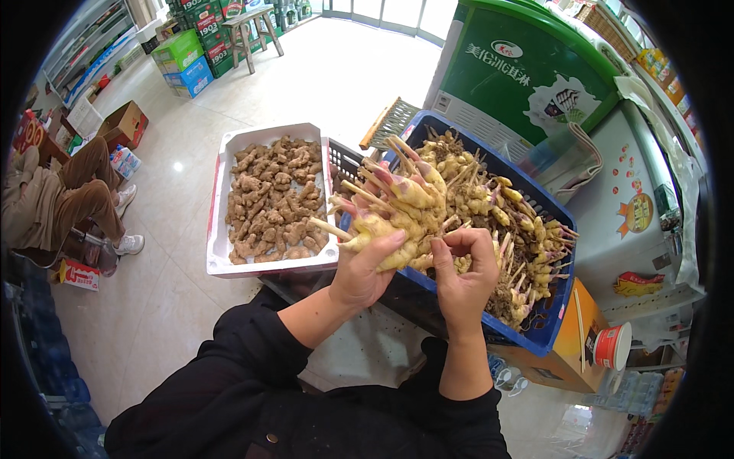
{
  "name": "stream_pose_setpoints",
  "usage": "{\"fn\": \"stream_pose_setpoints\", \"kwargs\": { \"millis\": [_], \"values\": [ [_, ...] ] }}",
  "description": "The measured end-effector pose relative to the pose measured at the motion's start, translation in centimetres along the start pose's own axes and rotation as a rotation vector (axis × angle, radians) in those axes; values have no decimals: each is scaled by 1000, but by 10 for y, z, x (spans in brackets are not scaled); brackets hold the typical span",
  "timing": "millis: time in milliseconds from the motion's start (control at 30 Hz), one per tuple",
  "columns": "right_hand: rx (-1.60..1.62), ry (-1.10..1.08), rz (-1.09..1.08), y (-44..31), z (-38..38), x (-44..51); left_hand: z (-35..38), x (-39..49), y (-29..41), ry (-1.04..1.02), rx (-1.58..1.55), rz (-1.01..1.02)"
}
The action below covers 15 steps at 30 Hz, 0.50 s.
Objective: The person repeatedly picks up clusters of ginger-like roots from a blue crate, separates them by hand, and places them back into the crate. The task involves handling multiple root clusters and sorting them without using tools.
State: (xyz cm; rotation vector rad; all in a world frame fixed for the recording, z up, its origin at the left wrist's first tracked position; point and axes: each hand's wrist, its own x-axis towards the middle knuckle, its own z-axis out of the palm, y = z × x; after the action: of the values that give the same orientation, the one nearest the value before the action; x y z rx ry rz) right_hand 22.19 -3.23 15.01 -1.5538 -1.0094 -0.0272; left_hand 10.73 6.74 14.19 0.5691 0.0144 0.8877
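My left hand (370, 267) grips a large cluster of fresh ginger (401, 209), pale yellow with pink-tinged shoots and cut stalks, its thumb lying across the front. At the cluster's lower right edge is my right hand (467, 264), thumb and forefinger bent close together. Whether a root or bit of ginger is between those fingertips is too small to tell. Beneath and behind them, a blue plastic crate (559, 209) holds a heap of similar fresh ginger (504, 212) with soil and roots. A white foam box (215, 229) to the left contains brown ginger pieces (275, 201).
A green-and-white freezer (516, 74) stands behind the crate. At right, a cardboard box (565, 350) bears a paper cup (613, 347) and chopsticks (579, 330). A seated person (74, 195) is at far left. A wooden stool (252, 34) stands by stacked cartons (203, 34).
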Motion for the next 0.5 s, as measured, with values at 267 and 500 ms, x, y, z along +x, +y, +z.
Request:
{"fn": "stream_pose_setpoints", "kwargs": {
  "millis": [267,500],
  "values": [
    [-76,-72,32,-8,-10,6,-5,2,-2,-68,47,-68],
    [-228,-154,-83,-14,-20,12,-7,2,-2,-105,70,-116]
  ]
}}
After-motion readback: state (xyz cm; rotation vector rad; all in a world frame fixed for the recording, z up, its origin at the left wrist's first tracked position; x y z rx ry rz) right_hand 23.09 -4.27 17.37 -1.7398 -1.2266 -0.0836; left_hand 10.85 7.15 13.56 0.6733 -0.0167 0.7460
